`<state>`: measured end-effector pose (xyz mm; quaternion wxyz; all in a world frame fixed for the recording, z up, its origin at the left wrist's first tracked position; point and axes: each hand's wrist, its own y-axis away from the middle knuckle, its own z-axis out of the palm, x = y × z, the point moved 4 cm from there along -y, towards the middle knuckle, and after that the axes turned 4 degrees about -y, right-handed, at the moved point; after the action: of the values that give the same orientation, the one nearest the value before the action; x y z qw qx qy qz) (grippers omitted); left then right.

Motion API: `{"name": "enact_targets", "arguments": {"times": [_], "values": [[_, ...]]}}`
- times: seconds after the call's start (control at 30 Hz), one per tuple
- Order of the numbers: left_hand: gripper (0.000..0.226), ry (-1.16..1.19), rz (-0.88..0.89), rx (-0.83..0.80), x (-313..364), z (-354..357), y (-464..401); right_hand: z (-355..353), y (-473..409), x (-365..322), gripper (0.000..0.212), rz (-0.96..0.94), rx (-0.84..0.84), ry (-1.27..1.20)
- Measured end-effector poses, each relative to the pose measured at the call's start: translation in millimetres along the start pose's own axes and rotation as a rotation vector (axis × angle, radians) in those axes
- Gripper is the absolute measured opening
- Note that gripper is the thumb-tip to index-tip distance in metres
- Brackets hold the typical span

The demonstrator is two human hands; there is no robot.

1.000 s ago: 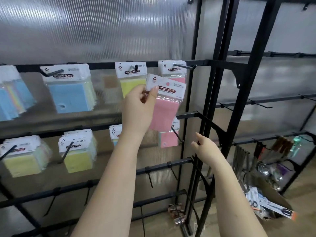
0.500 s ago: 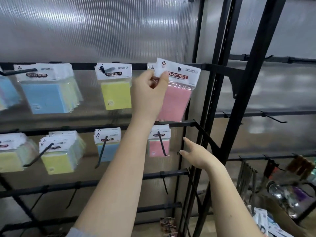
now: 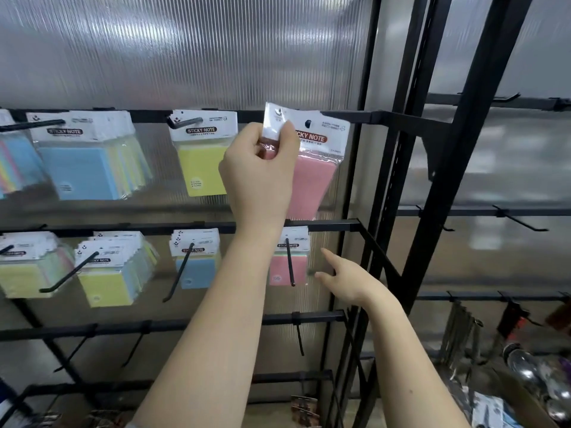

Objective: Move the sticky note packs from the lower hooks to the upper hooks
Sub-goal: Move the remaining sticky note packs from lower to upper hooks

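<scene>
With my left hand (image 3: 259, 171) pinching the pink pack (image 3: 312, 168), I should thread its hole onto the top rail (image 3: 355, 116) hook, right hand (image 3: 343, 278) loose.

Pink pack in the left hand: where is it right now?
Head view, centre: the pink pack is pinched in the left hand at the upper rail, right of the hanging yellow pack.

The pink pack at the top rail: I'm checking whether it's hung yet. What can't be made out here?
- Head view: upper hook for the pink pack is hidden behind its header card and the left hand.
- Small print on that card is too small to read.
- Packs at far left are cut off by the frame edge.
</scene>
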<state>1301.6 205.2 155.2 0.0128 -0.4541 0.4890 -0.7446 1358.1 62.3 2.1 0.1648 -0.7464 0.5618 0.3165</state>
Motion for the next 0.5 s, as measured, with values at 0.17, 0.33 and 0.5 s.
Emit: {"name": "enact_targets", "arguments": {"times": [0.17,0.33,0.5], "values": [[0.044,0.003,-0.006,-0.008,-0.8,1.2,0.2,-0.1,-4.4,-2.1,0.063,-0.025,0.005,-0.019],[0.041,0.004,0.01,0.016,-1.5,2.4,-3.7,1.8,-7.1,-7.1,0.061,-0.049,0.014,-0.031],[0.046,-0.047,-0.007,-0.048,-8.6,6.4,-6.2,1.9,-8.5,-10.4,0.06,-0.056,0.01,-0.045]]}}
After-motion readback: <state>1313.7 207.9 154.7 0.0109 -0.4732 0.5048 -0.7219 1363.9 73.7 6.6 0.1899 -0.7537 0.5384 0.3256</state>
